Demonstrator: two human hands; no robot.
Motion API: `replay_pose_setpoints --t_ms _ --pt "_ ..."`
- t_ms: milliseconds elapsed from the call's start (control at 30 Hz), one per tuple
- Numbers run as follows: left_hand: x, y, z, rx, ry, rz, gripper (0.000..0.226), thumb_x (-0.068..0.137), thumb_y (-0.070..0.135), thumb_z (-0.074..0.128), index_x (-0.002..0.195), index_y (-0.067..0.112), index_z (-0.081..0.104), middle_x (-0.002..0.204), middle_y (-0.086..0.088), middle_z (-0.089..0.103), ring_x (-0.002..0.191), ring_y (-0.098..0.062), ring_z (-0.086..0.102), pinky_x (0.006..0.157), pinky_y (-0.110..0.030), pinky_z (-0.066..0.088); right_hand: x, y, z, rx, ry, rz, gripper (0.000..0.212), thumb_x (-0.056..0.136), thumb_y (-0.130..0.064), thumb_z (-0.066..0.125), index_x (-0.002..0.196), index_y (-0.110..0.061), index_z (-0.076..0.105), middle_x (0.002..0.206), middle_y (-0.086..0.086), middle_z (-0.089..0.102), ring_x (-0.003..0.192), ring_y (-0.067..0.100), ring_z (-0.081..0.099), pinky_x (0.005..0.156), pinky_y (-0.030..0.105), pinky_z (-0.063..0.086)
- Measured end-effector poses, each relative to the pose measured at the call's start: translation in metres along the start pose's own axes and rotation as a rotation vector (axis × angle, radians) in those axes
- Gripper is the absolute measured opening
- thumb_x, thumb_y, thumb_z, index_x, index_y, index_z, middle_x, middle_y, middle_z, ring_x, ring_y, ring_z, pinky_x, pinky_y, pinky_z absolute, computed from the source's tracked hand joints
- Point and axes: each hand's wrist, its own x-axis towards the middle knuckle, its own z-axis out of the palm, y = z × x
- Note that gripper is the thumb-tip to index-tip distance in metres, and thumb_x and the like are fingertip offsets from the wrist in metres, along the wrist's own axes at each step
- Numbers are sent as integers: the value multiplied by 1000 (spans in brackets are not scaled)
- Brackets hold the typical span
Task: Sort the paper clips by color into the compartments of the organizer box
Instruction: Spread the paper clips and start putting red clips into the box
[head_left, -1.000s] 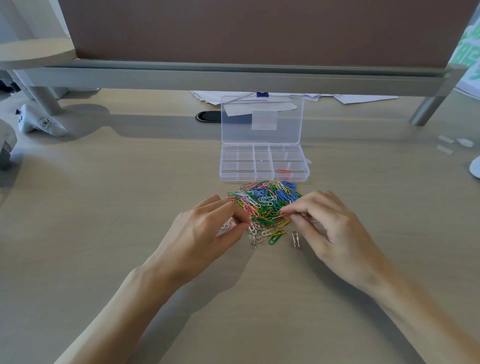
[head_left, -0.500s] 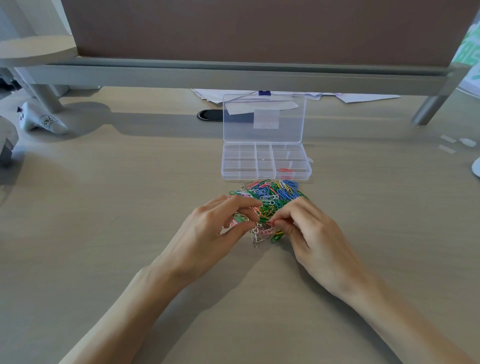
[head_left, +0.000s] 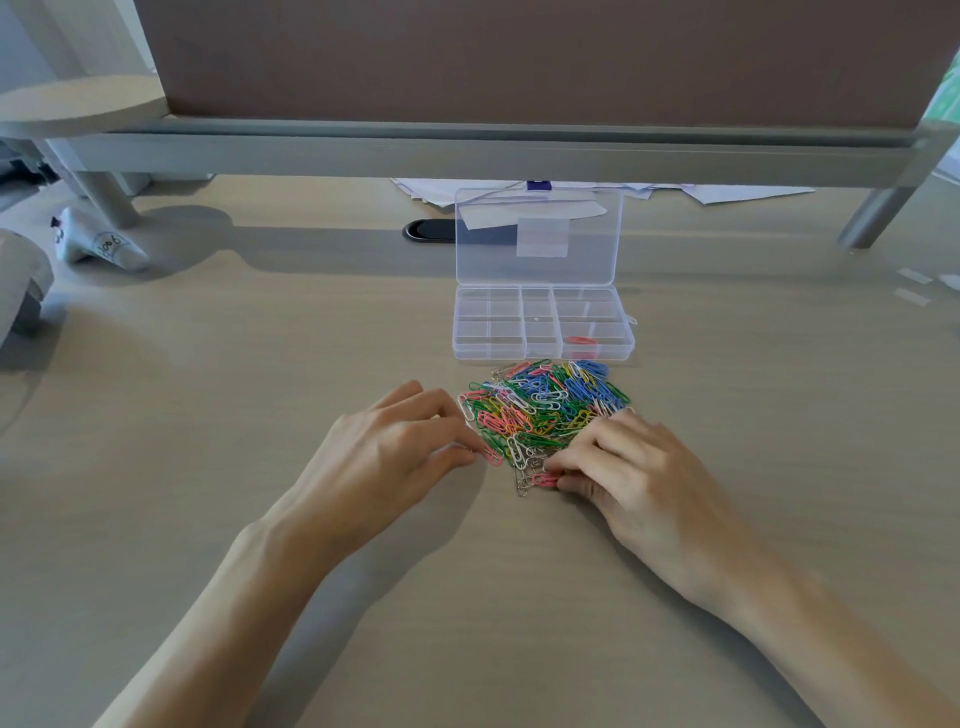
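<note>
1. Left hand (head_left: 395, 447): fingers curled at the near-left edge of the paper clip pile (head_left: 545, 405), tips touching a pink clip (head_left: 491, 456); grip cannot be confirmed.
2. Right hand (head_left: 634, 478): thumb and forefinger pinch a second pink clip (head_left: 545, 478), probably isolating one colour.
3. Organizer box (head_left: 543, 354): lid open, just beyond the pile, which keeps transfers short.

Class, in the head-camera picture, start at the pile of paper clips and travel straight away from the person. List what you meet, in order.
pile of paper clips → organizer box, one red clip inside → raised clear lid → loose papers → grey rail → brown panel
</note>
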Motion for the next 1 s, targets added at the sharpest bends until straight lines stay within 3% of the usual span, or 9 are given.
replay_pose_setpoints --t_ms 200,633,767,1000 --pt "1 2 0 34 4 25 16 95 41 51 103 41 65 100 20 56 95 -5 52 58 -37 50 3 -4 -4 -13 -20 8 14 93 -31 57 91 -22 68 88 -11 57 83 16 53 70 31 42" --pt "6 12 1 163 13 146 23 100 38 44 102 29 65 95 14 58 86 -10 50 44 -33 44 1 -1 -1 79 90 57 15 96 -28 55 92 -18 67 88 -10 63 85 18 57 70 40 46" --pt "12 15 -2 345 1 214 21 102 29 45 94 23 63 90 10 57 81 -13 47 38 -31 36 1 -1 1 79 84 51 13 95 -26 58 91 -17 67 88 -10 63 84 17 56 69 39 46" --pt "15 18 3 522 108 320 26 100 18 49 75 18 60 73 4 51 75 -17 52 39 -36 38 1 1 1 121 98 80 17 95 -28 55 91 -17 66 87 -11 62 83 16 56 72 36 46"
